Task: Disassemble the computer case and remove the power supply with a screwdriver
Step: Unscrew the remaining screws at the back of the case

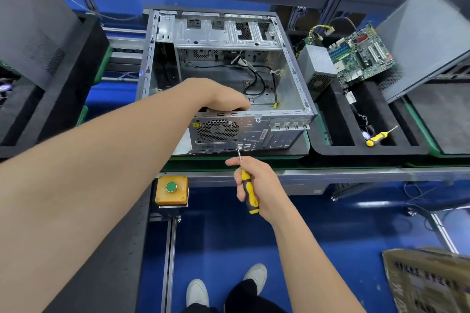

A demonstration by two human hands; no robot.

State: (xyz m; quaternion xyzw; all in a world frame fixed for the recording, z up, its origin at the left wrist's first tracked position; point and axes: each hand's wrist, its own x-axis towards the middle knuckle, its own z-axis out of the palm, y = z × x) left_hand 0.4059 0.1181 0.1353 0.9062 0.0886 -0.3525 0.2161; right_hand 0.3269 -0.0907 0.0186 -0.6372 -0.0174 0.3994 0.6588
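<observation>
Open grey steel computer case (284, 84) lies on black foam tray (292, 150), rear panel toward us. Our left hand (216, 96), arm extended, grips its rear top edge, fingers curled inside. Our right hand (262, 185) clasps the yellow-and-black screwdriver (248, 190), tip at the round fan grille (217, 130).

the grey computer case (292, 84) lies on its side, open, rear panel facing me. the power supply (217, 129) sits in its near left corner, fan grille showing at the rear, my left hand (223, 99) cupped over it. the yellow-and-black screwdriver (249, 193) in my right hand (263, 185) touches a screw beside that grille.
</observation>
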